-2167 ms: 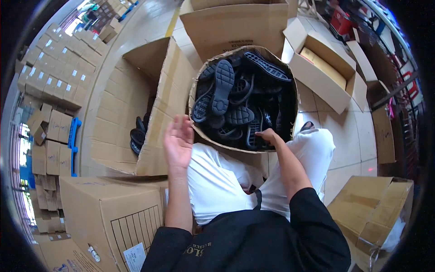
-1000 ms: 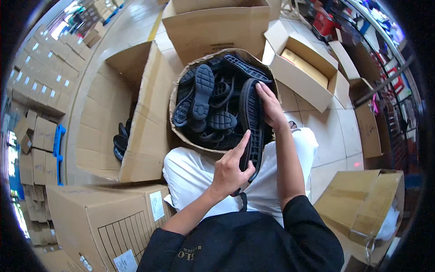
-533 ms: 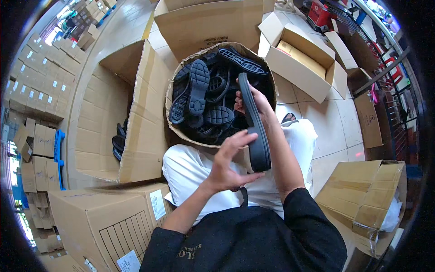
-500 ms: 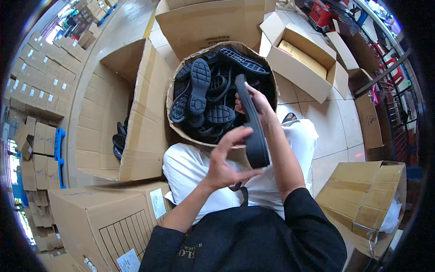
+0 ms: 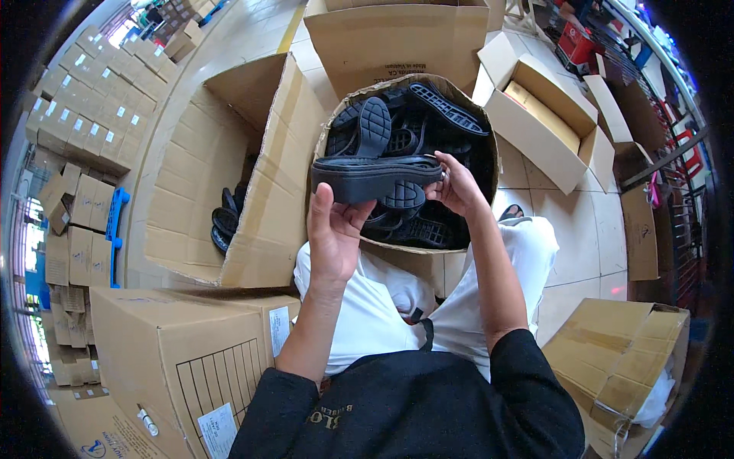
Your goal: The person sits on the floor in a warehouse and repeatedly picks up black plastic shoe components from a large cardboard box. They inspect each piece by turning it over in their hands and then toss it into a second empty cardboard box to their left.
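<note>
A thick black shoe sole [image 5: 376, 180] is held level above a round-cut cardboard box [image 5: 489, 206] full of black shoe soles. My right hand [image 5: 459, 186] pinches its right, thinner end between thumb and fingers. At the thicker left end, my left hand [image 5: 336, 237] grips it from below, thumb up along the near side and fingers partly hidden beneath. Behind the held sole, another sole [image 5: 374, 126] shows its patterned bottom. One more sole [image 5: 449, 109] lies against the far right rim of the box.
An open carton [image 5: 206, 168] on the left holds several soles [image 5: 225, 222] low inside. Closed cartons stand at front left [image 5: 176, 336] and front right [image 5: 612, 344]. An opened carton [image 5: 535, 115] sits at far right, and a tall one [image 5: 397, 46] stands behind.
The sole has turned from upright to level and moved left over the box. My left hand, open beside it before, now grips its thick end. The view has shifted slightly.
</note>
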